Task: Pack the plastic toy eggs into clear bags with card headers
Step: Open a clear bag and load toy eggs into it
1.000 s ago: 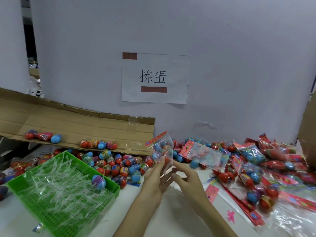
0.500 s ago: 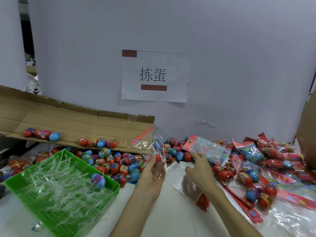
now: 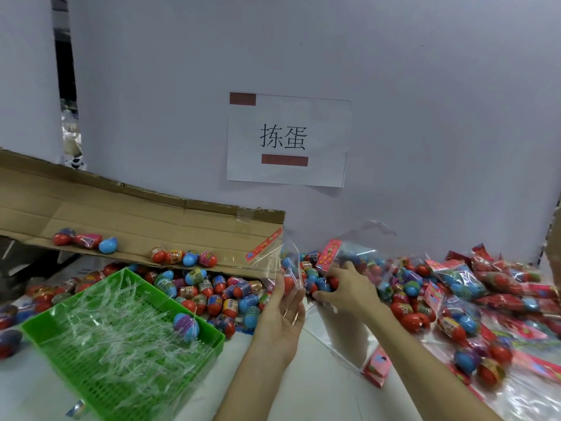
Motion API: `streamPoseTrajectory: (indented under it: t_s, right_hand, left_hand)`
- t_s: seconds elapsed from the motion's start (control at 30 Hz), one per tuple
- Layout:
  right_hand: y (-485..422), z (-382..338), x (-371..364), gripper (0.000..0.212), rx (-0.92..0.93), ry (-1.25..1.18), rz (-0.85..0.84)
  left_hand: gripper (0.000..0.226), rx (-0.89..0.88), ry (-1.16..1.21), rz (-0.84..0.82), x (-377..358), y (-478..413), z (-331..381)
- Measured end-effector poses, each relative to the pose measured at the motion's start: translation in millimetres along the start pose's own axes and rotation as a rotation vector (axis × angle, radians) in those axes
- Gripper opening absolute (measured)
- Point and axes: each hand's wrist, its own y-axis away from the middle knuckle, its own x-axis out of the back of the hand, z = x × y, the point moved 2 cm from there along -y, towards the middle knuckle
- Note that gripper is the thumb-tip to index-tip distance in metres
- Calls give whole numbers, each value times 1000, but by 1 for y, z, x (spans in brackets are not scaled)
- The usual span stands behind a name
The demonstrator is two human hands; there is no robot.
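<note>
Right hand (image 3: 346,291) reached eggs (image 3: 321,285); left (image 3: 282,314) pinches clear bag (image 3: 273,256).

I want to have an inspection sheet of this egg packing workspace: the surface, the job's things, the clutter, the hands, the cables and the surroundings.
Surface: white table, crowded at the back and right.
Job's things: loose toy eggs heaped at centre; clear bag with card header; filled bags piled on the right.
Clutter: green basket of clear strips and one egg; cardboard flap carrying several eggs.
Hands: left hand holds the clear bag; right hand is among the eggs, grasp hidden.
Cables: nothing seen.
Surroundings: white wall, paper sign.
</note>
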Motion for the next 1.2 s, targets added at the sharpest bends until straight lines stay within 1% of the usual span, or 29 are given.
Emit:
streamPoseTrajectory:
  t_s: [0.1, 0.23, 0.33, 0.43, 0.5, 0.57, 0.67, 0.73, 0.8, 0.93, 1.1, 1.2]
  right_hand:
    - [-6, -1, -6, 54, 29, -9, 28]
    - [-6, 5, -13, 42, 73, -114, 82]
    - [3, 6, -11, 28, 80, -275, 155]
    - [24, -2, 1, 13, 95, -554, 317]
    - [46, -14, 9, 13, 116, -770, 341]
    - [68, -26, 11, 14, 135, -964, 307]
    - [92, -41, 9, 28, 121, -1116, 298]
    - [98, -45, 7, 30, 138, -1132, 315]
    - [99, -45, 2, 26, 146, -1145, 315]
    - [101, -46, -8, 20, 104, -1132, 243]
    - [104, -48, -6, 19, 177, -1004, 162]
    - [108, -50, -4, 20, 187, -914, 143]
  left_hand:
    - [32, -3, 0, -2, 0, 1, 0]
    - [46, -15, -9, -11, -1, 1, 2]
    - [52, -8, -28, -14, -1, 0, 2]
    - [53, -10, -63, -20, 0, -1, 2]
    - [56, -18, -90, -27, 0, -1, 2]
    - [55, -23, -108, -26, 0, -1, 2]
    - [52, -21, -121, -33, 1, 1, 2]
    - [52, -11, -127, -34, 2, 1, 2]
    - [54, 13, -116, -46, 2, 1, 1]
    - [54, 82, -42, -118, -2, 2, -7]
    - [62, 108, -16, -89, 0, 2, -13]
    - [59, 104, -12, -54, 0, 1, -4]
